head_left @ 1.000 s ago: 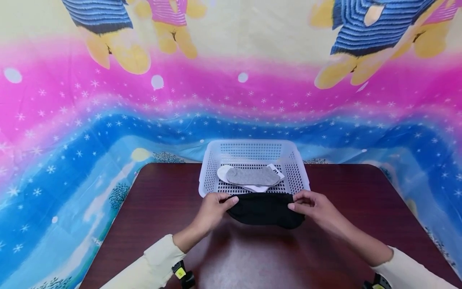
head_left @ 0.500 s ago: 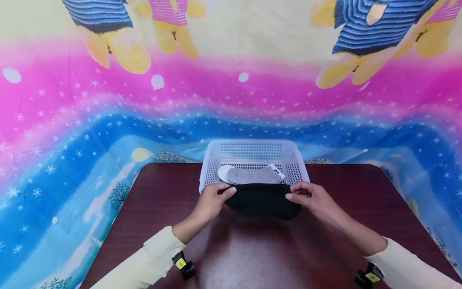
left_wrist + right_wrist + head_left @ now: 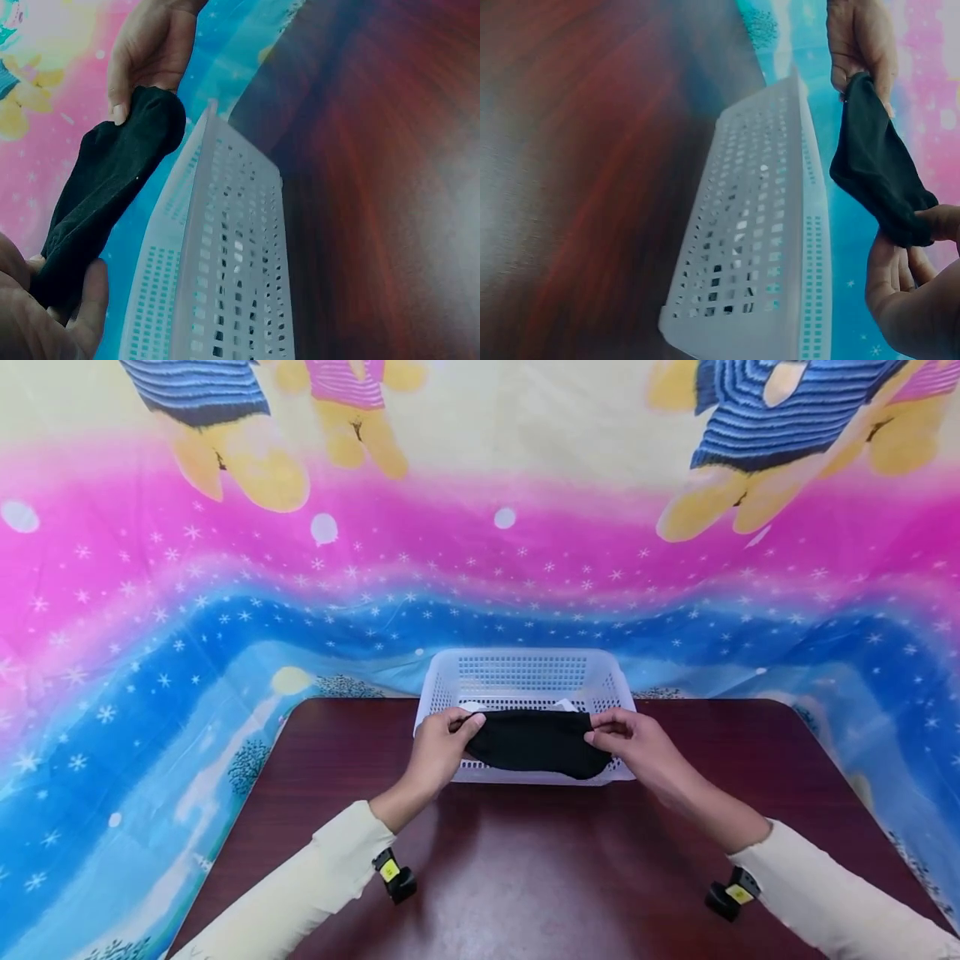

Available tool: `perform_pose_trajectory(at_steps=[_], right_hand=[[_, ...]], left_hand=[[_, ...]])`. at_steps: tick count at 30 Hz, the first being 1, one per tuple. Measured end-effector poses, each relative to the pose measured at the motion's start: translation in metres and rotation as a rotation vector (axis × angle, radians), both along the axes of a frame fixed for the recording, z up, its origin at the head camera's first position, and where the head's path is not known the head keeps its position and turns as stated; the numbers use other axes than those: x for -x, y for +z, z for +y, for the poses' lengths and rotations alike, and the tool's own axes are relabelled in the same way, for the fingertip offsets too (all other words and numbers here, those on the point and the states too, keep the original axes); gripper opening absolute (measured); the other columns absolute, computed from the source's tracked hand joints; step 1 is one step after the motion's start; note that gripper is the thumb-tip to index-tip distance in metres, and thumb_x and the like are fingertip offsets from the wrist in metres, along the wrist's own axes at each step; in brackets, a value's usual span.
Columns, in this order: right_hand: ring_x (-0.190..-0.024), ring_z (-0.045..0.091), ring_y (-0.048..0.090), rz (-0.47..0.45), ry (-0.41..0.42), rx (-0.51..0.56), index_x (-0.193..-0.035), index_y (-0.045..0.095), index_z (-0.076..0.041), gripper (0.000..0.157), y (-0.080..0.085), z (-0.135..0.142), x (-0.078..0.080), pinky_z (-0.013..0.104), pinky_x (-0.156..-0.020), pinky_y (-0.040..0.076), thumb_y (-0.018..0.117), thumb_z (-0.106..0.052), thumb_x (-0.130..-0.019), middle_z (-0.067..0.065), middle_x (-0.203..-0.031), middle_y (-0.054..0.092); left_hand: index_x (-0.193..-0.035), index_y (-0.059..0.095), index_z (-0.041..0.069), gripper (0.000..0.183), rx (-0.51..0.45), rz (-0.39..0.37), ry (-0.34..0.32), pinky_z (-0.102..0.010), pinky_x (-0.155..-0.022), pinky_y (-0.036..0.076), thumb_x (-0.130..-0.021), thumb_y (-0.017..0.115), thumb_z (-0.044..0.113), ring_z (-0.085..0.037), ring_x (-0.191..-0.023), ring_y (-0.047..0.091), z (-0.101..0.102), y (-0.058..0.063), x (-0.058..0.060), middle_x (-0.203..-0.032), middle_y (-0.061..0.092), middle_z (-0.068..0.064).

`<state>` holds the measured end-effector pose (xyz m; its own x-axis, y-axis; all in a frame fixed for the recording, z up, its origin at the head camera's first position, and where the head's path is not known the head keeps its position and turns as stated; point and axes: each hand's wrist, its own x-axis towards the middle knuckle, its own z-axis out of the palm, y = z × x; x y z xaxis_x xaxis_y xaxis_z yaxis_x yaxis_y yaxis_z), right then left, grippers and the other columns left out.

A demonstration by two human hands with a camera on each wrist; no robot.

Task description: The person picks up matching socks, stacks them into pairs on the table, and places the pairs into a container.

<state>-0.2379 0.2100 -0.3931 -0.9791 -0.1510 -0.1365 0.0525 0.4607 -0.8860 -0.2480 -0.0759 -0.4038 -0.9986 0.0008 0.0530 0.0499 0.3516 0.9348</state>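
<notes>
A black sock is stretched sideways between both hands, over the front part of a white plastic basket. My left hand pinches its left end between thumb and fingers. At the other end, my right hand pinches the fabric the same way. In the left wrist view the sock is held above the level of the basket rim; the right wrist view shows the sock beside the perforated basket wall. White bits of the socks inside the basket peek out behind it, the rest hidden.
The basket stands at the far middle of a dark red-brown table. Behind the table hangs a patterned pink and blue cloth. A small black camera is strapped at the left wrist, another camera at the right.
Both hands have moved forward with the black sock, from in front of the basket to over it. The sock now covers most of the grey and white socks inside.
</notes>
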Motion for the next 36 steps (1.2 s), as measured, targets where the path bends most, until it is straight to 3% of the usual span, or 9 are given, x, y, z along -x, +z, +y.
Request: perform_pose_trajectory(at_steps=[5, 11, 20, 30, 36], right_hand=[[-0.101, 0.018, 0.057, 0.015, -0.015, 0.001, -0.123, 0.055, -0.002, 0.038, 0.002, -0.004, 0.014, 0.026, -0.083, 0.047, 0.061, -0.024, -0.093, 0.012, -0.113, 0.06], [-0.108, 0.026, 0.055, -0.022, -0.026, -0.016, -0.126, 0.052, -0.002, 0.037, 0.002, -0.006, 0.031, 0.034, -0.09, 0.045, 0.057, -0.022, -0.095, 0.014, -0.117, 0.058], [-0.116, 0.03, 0.053, -0.029, -0.038, -0.048, -0.126, 0.051, -0.002, 0.035, 0.001, -0.01, 0.065, 0.045, -0.098, 0.044, 0.054, -0.021, -0.097, 0.016, -0.123, 0.056], [-0.101, 0.026, 0.058, 0.0, -0.003, -0.305, -0.12, 0.058, -0.009, 0.028, 0.001, -0.017, 0.094, 0.035, -0.078, 0.049, 0.055, -0.026, -0.098, 0.012, -0.114, 0.06], [-0.092, 0.026, 0.06, -0.04, 0.031, -0.382, -0.117, 0.058, -0.008, 0.026, -0.001, -0.022, 0.111, 0.036, -0.073, 0.051, 0.056, -0.025, -0.097, 0.013, -0.112, 0.059]], left_hand=[[-0.095, 0.072, 0.008, 0.025, 0.045, -0.002, 0.047, -0.029, -0.059, 0.056, -0.092, 0.064, 0.032, -0.01, -0.062, 0.063, 0.004, 0.0, 0.016, -0.085, 0.071, -0.006], [-0.094, 0.073, 0.011, 0.022, 0.093, -0.004, 0.079, -0.026, -0.059, 0.052, -0.091, 0.066, 0.031, -0.011, -0.065, 0.059, 0.008, 0.002, 0.035, -0.085, 0.07, -0.005], [-0.107, 0.071, 0.008, 0.027, 0.045, -0.13, 0.095, -0.034, -0.071, 0.057, -0.093, 0.062, 0.031, -0.018, -0.077, 0.069, 0.015, 0.003, 0.062, -0.098, 0.071, -0.009], [-0.096, 0.071, 0.007, 0.024, 0.141, -0.212, 0.104, -0.034, -0.07, 0.055, -0.094, 0.06, 0.029, -0.02, -0.078, 0.067, 0.022, -0.006, 0.08, -0.102, 0.067, -0.01], [-0.098, 0.073, 0.005, 0.025, 0.142, -0.276, 0.106, -0.038, -0.076, 0.056, -0.093, 0.063, 0.028, -0.024, -0.083, 0.069, 0.021, -0.016, 0.088, -0.112, 0.067, -0.011]])
